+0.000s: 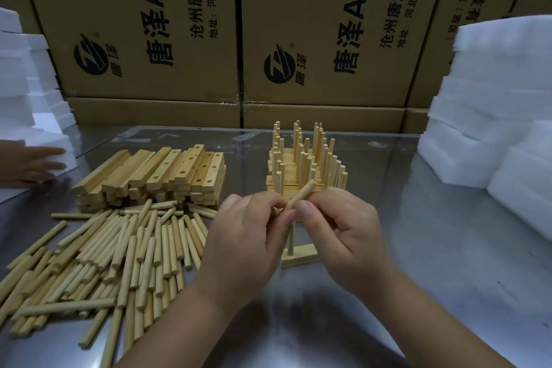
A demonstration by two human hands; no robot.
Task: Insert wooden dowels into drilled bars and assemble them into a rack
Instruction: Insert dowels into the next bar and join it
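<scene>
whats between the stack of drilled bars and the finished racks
Head view: only bare shiny metal tabletop between the stacked drilled wooden bars and dowel-filled wooden racks.

Single dowel (300,197): pale round wood, tilted, upper end toward far right, pinched between left hand (248,236) and right hand (343,227).
Short bar (298,255): flat on table under hands, with upright dowel (290,236) standing in it.
Loose dowels (119,254): heap at left, lying flat, mixed directions.
Drilled bars (155,176): stacked behind heap, holes facing up.
Finished pieces (304,158): stacked at centre back, dowels pointing up.
</scene>
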